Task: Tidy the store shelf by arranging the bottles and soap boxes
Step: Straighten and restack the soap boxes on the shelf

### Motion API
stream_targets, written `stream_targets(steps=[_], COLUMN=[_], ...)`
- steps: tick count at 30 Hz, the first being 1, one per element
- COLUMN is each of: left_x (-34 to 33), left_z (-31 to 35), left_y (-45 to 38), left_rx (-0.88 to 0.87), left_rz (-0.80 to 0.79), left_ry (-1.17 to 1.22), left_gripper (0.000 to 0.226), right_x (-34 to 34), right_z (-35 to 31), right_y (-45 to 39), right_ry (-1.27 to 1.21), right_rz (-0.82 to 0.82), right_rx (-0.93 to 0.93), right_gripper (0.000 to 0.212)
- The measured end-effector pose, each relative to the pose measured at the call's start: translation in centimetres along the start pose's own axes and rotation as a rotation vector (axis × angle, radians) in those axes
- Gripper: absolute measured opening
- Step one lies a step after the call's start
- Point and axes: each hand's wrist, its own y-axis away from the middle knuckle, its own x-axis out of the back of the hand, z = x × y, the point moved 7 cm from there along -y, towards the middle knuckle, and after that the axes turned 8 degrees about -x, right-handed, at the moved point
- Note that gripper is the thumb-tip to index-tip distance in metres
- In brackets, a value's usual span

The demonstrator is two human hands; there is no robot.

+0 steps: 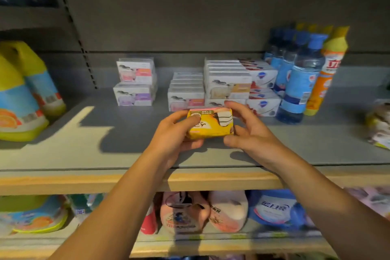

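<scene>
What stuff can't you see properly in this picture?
All in the head view:
- Yellow soap box: its ends are hidden by the left hand and right hand; the print is too small to read.
- Soap boxes at the back: the rear rows are hidden by the front ones.
- Bag on the right: cut off by the edge and blurred.
- Lower-shelf bottles: tops hidden by the shelf.

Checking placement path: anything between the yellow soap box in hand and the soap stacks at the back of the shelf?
Nothing visible. Both the left hand and right hand hold the yellow soap box just in front of the white soap box stacks; only bare shelf lies between them.
</scene>
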Motion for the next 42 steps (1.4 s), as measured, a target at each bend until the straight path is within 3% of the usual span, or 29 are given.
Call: stream_targets(steps=[4, 10, 17, 20, 25, 30, 36, 39, 42], left_x=[-0.5, -0.5, -0.2, -0.5, -4.6, -13.6, -24.8, -28.7, -31.6], left_z=[-0.2, -0.3, -0.2, 0.2, 0.5, -0.3, -3.1, -3.9, -4.7], left_y=[-0.3, -0.3, 0.2, 0.7, 0.9, 0.5, 0.0, -1.0, -1.3], left_rx=[0.072, 0.040, -0.007, -0.031, -0.077, -0.115, -0.077, -0.241, -0.528], left_rz=[0.006, 0.004, 0.042, 0.041, -0.039, -0.213, -0.361, -0.418, -0.510], left_ry=[-0.081, -0.145, -0.046, 0.033, 0.063, 0.048, -0.039, -0.398, -0.966], left_gripper=[0.035, 0.056, 0.021, 0.014, 0.016, 0.033, 0.040, 0.043, 0.053], right_x=[1.4, 1.1, 0.8, 0.9, 3.3, 11.1, 20.8, 26.6, 32.6], right_z=[1.2, 1.3, 0.6, 0.3, -0.3, -1.1, -3.1, -4.3, -4.6], right_y=[-0.2, -0.7, 0.1, 0.4, 2.3, 6.7, 15.4, 20.1, 24.0], right_ry=[-0.021, -0.197, -0.248, -0.343, -0.291, -0.216, -0.237, -0.285, -0.287], right_rz=[0.144, 0.100, 0.055, 0.065, 0.138, 0.389, 0.694, 0.923, 1.182], right_rx=[-0.046, -0.080, -0.051, -0.080, -0.148, -0.163, -0.004, 0.091, 0.120], right_gripper=[0.056, 0.050, 0.052, 0.037, 0.016, 0.027, 0.028, 0.028, 0.027])
